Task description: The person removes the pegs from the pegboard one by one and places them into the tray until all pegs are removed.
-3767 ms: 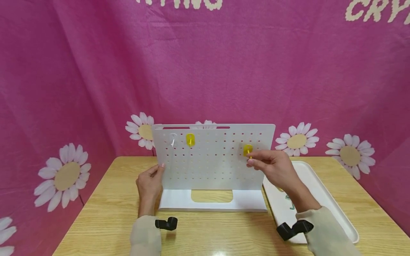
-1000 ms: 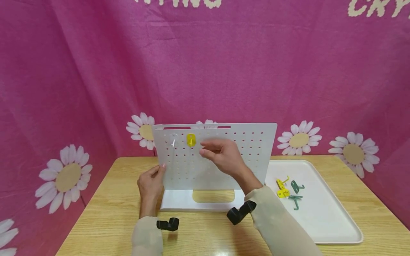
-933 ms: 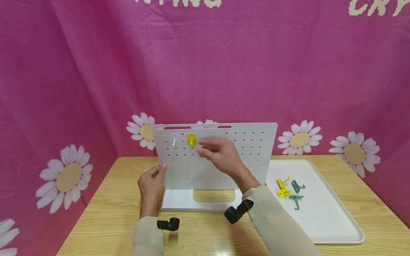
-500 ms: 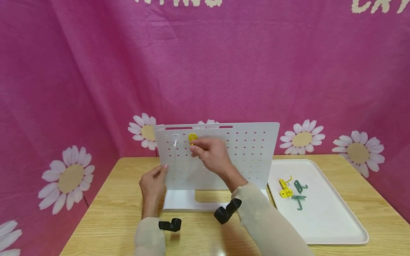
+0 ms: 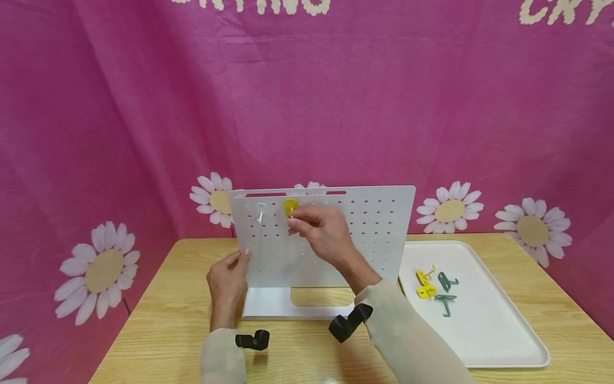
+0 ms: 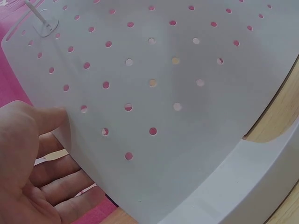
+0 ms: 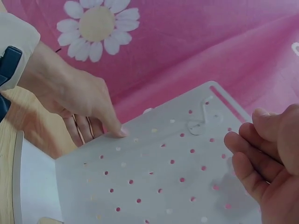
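A white pegboard (image 5: 321, 250) stands upright on its white base (image 5: 266, 304). My left hand (image 5: 227, 280) holds its left edge, the thumb on the front face and the other fingers behind, as the left wrist view also shows. Near the top of the board, my right hand (image 5: 326, 234) pinches the stem of a yellow hook (image 5: 290, 204) between thumb and fingertips. The hook's plate shows above the fingers; whether it touches the board, I cannot tell. In the right wrist view the fingers hide it. To its left, a clear-backed hook with a white prong (image 5: 260, 214) hangs on the board.
To the right lies a white tray (image 5: 499, 330) on the wooden table (image 5: 158, 320). It bears two yellow hooks (image 5: 426, 291) and two green hooks (image 5: 446, 298), close together near its left side. A pink curtain (image 5: 307, 106) hangs behind the board.
The yellow hook once on the board's right side is gone from there. My right hand has moved left and taken hold of the other yellow hook, which has shifted slightly right. My left hand stays put.
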`<state>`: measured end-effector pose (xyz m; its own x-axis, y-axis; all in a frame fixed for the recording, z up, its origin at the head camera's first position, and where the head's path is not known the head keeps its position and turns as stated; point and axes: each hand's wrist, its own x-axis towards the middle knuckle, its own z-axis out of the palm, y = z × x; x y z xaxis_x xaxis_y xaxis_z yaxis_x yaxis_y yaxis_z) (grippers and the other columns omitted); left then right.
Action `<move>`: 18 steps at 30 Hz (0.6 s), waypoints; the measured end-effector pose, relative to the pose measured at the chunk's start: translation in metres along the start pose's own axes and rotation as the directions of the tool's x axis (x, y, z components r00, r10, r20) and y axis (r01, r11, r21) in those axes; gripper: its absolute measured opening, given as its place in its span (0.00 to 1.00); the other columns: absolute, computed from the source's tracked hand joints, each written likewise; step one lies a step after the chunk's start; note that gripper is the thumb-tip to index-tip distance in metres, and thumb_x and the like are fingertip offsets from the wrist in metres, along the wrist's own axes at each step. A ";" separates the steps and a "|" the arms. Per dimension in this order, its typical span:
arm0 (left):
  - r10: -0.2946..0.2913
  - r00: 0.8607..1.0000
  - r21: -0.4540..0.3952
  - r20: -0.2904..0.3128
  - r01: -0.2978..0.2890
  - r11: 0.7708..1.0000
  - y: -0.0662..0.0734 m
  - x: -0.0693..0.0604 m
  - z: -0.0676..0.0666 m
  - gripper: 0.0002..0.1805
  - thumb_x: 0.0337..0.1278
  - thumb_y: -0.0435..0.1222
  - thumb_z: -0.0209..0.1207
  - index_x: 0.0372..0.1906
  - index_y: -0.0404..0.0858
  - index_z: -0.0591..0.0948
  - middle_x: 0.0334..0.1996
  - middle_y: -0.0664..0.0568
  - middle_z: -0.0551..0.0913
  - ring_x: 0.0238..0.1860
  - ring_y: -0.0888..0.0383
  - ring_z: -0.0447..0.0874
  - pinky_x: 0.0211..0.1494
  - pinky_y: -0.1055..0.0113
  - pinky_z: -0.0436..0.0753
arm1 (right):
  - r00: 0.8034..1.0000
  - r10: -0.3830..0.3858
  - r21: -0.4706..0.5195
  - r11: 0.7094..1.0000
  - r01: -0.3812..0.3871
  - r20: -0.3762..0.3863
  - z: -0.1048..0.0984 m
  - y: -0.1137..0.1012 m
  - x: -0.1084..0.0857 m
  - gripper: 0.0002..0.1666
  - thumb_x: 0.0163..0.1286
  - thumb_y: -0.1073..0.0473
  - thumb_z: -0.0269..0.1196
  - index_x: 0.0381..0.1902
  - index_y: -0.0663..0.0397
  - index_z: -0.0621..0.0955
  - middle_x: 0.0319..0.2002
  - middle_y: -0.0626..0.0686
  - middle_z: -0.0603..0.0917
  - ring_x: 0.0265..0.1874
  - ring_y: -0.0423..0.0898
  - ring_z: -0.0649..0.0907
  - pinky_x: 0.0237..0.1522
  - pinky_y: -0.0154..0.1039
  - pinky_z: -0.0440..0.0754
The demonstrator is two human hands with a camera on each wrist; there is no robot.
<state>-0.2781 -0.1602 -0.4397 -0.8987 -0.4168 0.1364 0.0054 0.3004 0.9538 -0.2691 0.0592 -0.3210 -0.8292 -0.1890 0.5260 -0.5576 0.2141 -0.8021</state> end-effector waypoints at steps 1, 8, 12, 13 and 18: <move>0.004 1.000 0.000 0.000 -0.004 1.000 0.000 0.000 0.000 0.30 0.63 0.55 0.63 0.57 0.35 0.84 0.52 0.37 0.84 0.53 0.41 0.82 0.56 0.47 0.78 | 1.000 -0.007 -0.006 1.000 0.007 -0.001 -0.003 -0.001 -0.002 0.09 0.66 0.69 0.67 0.43 0.68 0.87 0.29 0.54 0.88 0.31 0.53 0.87 0.35 0.38 0.84; -0.006 1.000 -0.014 -0.002 0.006 1.000 0.000 0.001 0.000 0.28 0.64 0.53 0.63 0.57 0.35 0.84 0.53 0.37 0.84 0.54 0.42 0.81 0.56 0.48 0.78 | 1.000 0.028 -0.028 0.999 -0.029 -0.012 -0.032 0.000 -0.022 0.09 0.67 0.69 0.67 0.44 0.69 0.87 0.30 0.55 0.89 0.32 0.54 0.88 0.35 0.36 0.83; -0.016 1.000 -0.009 -0.001 0.016 1.000 0.000 0.001 0.001 0.28 0.64 0.54 0.64 0.57 0.35 0.84 0.52 0.37 0.84 0.54 0.42 0.81 0.57 0.48 0.78 | 0.999 0.041 -0.087 0.995 -0.043 -0.019 -0.058 0.004 -0.039 0.10 0.67 0.69 0.67 0.45 0.67 0.87 0.31 0.54 0.89 0.32 0.50 0.87 0.36 0.35 0.83; -0.017 1.000 -0.008 -0.001 0.017 1.000 0.000 0.001 0.001 0.28 0.64 0.54 0.64 0.57 0.36 0.84 0.52 0.38 0.84 0.55 0.42 0.81 0.57 0.48 0.78 | 0.998 0.050 -0.103 0.993 -0.052 -0.023 -0.065 0.006 -0.043 0.10 0.67 0.68 0.67 0.45 0.67 0.87 0.31 0.54 0.89 0.32 0.48 0.87 0.37 0.34 0.83; -0.009 1.000 -0.011 -0.012 0.009 1.000 -0.001 0.002 0.001 0.27 0.63 0.52 0.65 0.56 0.35 0.85 0.51 0.38 0.85 0.53 0.42 0.82 0.56 0.48 0.78 | 0.993 0.104 -0.194 0.974 -0.113 -0.056 -0.097 0.015 -0.068 0.10 0.67 0.68 0.67 0.45 0.66 0.87 0.31 0.52 0.89 0.33 0.44 0.88 0.37 0.31 0.81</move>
<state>-0.2804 -0.1602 -0.4408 -0.8936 -0.4294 0.1307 0.0024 0.2867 0.9580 -0.2249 0.1680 -0.3417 -0.8838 -0.1111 0.4545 -0.4568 0.4157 -0.7865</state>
